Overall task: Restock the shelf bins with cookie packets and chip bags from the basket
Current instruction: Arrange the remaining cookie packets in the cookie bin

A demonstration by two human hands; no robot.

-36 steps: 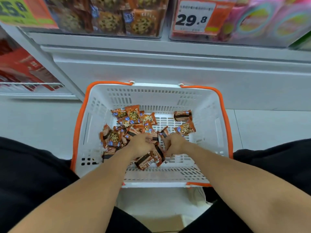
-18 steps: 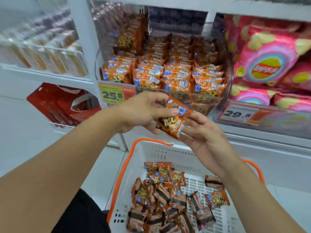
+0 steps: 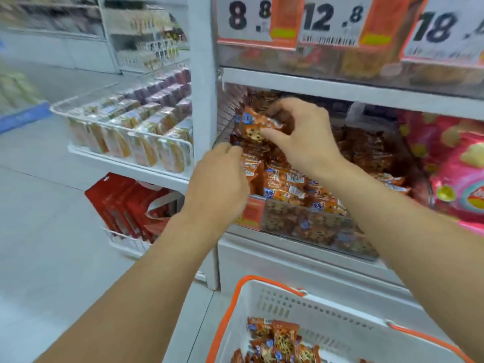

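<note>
Right hand (image 3: 301, 142): a cookie packet (image 3: 258, 125) is pinched between thumb and fingers, over the bin (image 3: 314, 221).
Left hand (image 3: 218, 179): fingers are curled at the bin's left edge; whether anything is gripped cannot be told.
Bin: filled with packets beneath both hands.
Basket (image 3: 327, 310): below the wrists, more packets (image 3: 277, 341) lie inside.
Chip bags (image 3: 455, 166): right of the right hand.

A second ago I had both hands down in the basket (image 3: 264, 305) among the packets. Half a second ago they held one cookie packet (image 3: 258, 124) between them in front of the shelf. Now my right hand (image 3: 301, 134) pinches it over the cookie bin (image 3: 314, 224) at 12 o'clock, and my left hand (image 3: 220, 179) has dropped to the bin's near left corner.
</note>
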